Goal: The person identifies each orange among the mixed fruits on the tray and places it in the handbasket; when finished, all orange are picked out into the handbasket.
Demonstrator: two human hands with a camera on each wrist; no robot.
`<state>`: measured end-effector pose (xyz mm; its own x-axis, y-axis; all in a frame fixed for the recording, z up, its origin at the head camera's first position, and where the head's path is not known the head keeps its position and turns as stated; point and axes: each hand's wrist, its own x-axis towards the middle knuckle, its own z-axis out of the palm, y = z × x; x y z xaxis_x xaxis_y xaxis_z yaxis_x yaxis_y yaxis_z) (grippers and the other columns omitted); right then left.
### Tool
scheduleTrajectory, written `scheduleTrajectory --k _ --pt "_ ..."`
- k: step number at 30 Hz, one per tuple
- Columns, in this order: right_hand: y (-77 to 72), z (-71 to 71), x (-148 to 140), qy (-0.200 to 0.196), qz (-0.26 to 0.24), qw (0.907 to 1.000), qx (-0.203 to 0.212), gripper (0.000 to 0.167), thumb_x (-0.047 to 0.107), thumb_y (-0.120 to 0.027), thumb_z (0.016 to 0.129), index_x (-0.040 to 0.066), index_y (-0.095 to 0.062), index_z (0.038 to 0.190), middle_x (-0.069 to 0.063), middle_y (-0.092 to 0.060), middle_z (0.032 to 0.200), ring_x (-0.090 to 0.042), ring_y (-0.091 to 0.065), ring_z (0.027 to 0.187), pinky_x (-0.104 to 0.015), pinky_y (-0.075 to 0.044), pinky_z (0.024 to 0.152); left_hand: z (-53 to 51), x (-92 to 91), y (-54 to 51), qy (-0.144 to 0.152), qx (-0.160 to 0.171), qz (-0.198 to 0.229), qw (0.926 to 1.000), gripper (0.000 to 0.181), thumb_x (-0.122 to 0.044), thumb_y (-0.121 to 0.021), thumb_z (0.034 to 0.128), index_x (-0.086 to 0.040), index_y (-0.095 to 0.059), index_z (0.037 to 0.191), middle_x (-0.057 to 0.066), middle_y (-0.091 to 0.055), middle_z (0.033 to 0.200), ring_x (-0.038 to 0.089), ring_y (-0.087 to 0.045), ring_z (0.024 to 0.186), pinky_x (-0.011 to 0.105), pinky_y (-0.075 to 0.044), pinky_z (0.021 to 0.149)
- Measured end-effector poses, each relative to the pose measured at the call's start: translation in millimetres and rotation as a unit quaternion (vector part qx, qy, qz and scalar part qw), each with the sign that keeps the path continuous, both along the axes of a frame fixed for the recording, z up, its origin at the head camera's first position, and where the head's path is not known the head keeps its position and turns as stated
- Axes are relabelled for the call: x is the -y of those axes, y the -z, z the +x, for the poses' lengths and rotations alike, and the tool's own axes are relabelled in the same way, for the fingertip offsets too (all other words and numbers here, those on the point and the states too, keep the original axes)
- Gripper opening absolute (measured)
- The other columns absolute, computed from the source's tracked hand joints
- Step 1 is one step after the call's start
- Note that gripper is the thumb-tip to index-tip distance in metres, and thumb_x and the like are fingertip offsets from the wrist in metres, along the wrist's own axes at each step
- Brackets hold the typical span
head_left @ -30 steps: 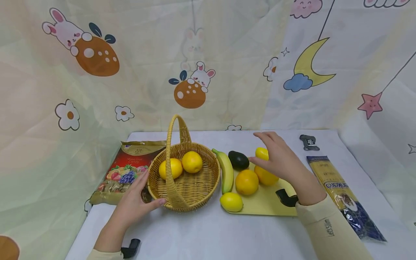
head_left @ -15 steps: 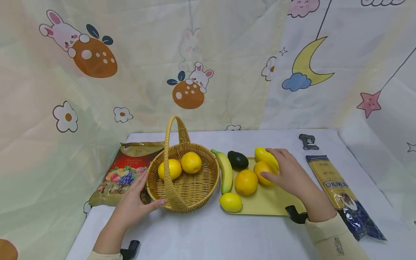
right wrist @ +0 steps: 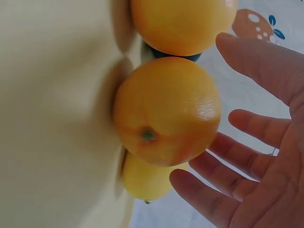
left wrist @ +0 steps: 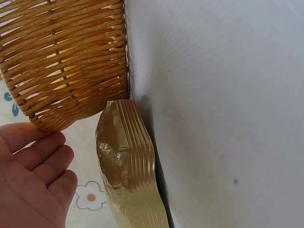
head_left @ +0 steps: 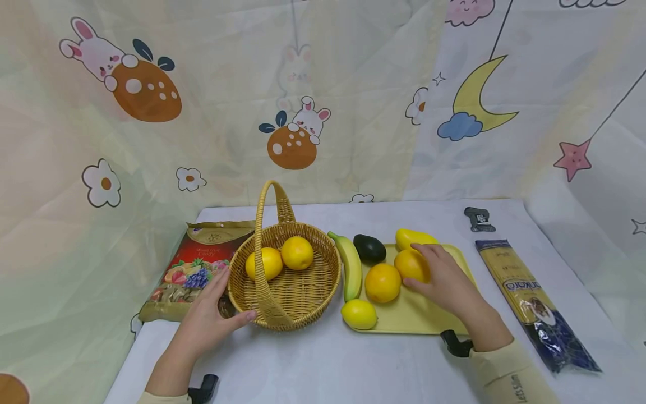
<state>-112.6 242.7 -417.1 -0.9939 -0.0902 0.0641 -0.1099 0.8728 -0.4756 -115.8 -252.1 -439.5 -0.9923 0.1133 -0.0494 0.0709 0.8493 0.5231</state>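
Observation:
My left hand (head_left: 207, 314) rests at the left side of the wicker basket (head_left: 323, 297), fingers along its rim and thumb by its front. In the left wrist view its fingertips touch the basket's rim. Inside the basket lie two round yellow-orange fruits (head_left: 298, 253). My right hand (head_left: 449, 283) is over the yellow tray (head_left: 424, 314), thumb and fingers spread around the right-hand orange (right wrist: 166, 111). In the right wrist view this orange sits on the tray, and the fingers are right beside it; whether they touch it is unclear. A second orange (head_left: 382, 283) lies just left of it.
A banana (head_left: 350, 266), an avocado (head_left: 370, 249) and a lemon (head_left: 359, 314) lie along the tray's left side. Behind the oranges is an elongated yellow fruit (head_left: 415, 238). A candy bag (head_left: 202, 252) lies left, a long pasta-like packet (head_left: 530, 297) and a small dark object (head_left: 479, 219) right.
My right hand has come down from above the back of the fruit to the right-hand orange, uncovering the elongated yellow fruit. My left hand has stayed at the basket.

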Motion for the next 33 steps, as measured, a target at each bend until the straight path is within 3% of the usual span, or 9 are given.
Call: scheduleTrajectory --k 16,33 --pt "25.0 -8.1 -2.3 0.014 -0.009 0.9998 -0.010 0.083 0.026 -0.084 0.089 0.000 -0.042 0.155 -0.028 -0.046 0.151 -0.049 -0.045 0.134 -0.069 -0.038 0.117 0.5 0.8 0.8 0.001 -0.005 0.005 1.0000 0.132 -0.082 -0.076 0.0712 -0.019 -0.015 0.170 0.018 -0.020 0.175 0.052 -0.024 0.157 0.079 -0.030 0.115" --pt "26.9 -8.6 -8.4 0.027 -0.024 0.9993 -0.001 0.082 0.028 -0.084 0.088 0.003 -0.044 0.154 -0.025 -0.049 0.147 -0.046 -0.047 0.133 -0.068 -0.040 0.116 0.6 0.3 1.8 0.002 -0.006 0.007 1.0000 0.130 -0.082 -0.076 0.0715 -0.021 -0.015 0.170 0.017 -0.019 0.175 0.052 -0.024 0.157 0.080 -0.030 0.114"
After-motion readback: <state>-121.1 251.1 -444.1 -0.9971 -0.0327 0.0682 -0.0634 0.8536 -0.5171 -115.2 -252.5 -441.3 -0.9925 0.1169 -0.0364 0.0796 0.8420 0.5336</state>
